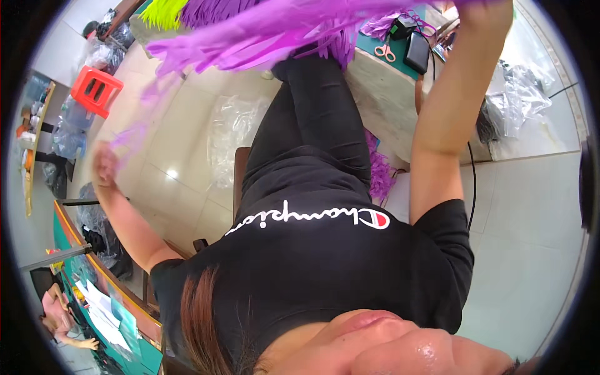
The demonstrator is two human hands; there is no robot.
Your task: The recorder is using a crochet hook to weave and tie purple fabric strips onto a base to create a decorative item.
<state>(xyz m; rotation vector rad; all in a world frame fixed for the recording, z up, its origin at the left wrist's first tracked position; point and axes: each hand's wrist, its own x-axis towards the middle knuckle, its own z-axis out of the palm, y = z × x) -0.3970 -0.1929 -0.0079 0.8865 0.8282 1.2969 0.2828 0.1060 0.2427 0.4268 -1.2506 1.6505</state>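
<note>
A long bundle of light-purple fringed strips (250, 44) stretches across the upper part of the view, above my lap. At its right end my right hand (484, 11), partly cut off by the top edge, is closed on the fringe. My left arm reaches far out to the left. There my left hand (106, 165), somewhat blurred, has its fingers closed on the end of a thin purple strip (130, 136), which trails up toward the bundle. Darker purple fringe (215, 11) and yellow-green fringe (161, 14) lie beyond on a work surface.
Pink-handled scissors (385, 52) and a black rectangular case (417, 52) rest on a green mat at the upper right. A red stool (95, 91) and clear plastic sheeting (231, 137) are on the left. Another person (57, 310) sits by a green-topped table (150, 356).
</note>
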